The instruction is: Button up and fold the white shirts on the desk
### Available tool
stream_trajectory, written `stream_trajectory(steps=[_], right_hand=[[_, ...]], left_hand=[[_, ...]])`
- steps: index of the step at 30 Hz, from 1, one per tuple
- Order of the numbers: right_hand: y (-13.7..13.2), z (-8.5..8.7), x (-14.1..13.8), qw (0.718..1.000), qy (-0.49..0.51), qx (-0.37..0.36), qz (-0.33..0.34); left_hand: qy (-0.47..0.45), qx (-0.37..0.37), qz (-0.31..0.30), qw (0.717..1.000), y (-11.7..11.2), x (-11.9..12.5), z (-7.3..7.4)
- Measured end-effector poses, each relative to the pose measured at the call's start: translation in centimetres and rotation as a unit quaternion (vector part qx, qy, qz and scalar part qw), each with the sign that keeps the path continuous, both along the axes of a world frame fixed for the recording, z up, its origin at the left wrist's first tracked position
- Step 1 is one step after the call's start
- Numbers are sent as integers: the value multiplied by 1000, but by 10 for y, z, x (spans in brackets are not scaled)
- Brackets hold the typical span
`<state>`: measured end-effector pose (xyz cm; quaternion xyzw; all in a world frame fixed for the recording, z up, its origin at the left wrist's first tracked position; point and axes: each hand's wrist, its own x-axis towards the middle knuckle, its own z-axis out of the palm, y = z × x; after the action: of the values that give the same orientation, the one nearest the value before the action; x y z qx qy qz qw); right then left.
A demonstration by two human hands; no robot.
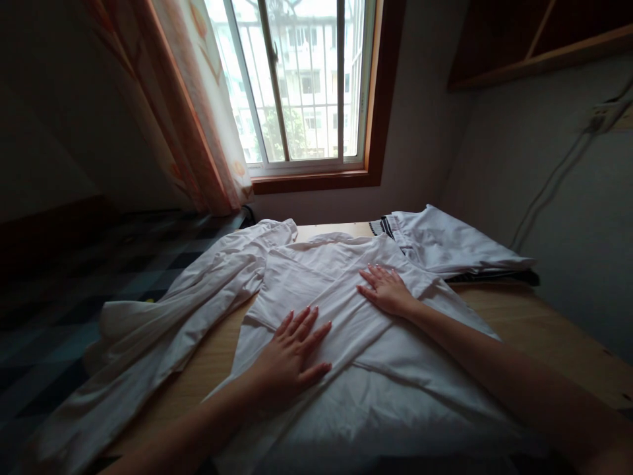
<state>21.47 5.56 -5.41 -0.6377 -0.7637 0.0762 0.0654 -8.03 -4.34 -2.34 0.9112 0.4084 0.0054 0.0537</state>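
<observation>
A white long-sleeved shirt (316, 270) lies spread on a wooden table, wrinkled in places. One sleeve (198, 290) stretches out to the left and hangs toward the table's near left side. A long fold of cloth runs diagonally across the body of the shirt. My left hand (295, 346) rests flat on the middle of the shirt, fingers spread. Farther up and to the right, my right hand (386, 290) also presses flat on the cloth with its fingers stretched out. Neither hand holds anything.
Folded white clothes (445, 241) with dark striped trim lie at the table's back right. Bare wood of the table (534, 323) shows on the right. A checked bed cover (54, 297) is at the left, below an orange-patterned curtain (182, 112). Behind stands a barred window (306, 86).
</observation>
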Motion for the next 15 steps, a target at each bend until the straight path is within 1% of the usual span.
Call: stream_trajectory(steps=[7,15], right_hand=[[27,-6,24,998,-29,1,-50],[58,-9,38,995,-52,14,-78]], left_hand=[[11,-1,2,1000,-8,-17,-2],[-2,28,-14,1000,-10,-21,-3]])
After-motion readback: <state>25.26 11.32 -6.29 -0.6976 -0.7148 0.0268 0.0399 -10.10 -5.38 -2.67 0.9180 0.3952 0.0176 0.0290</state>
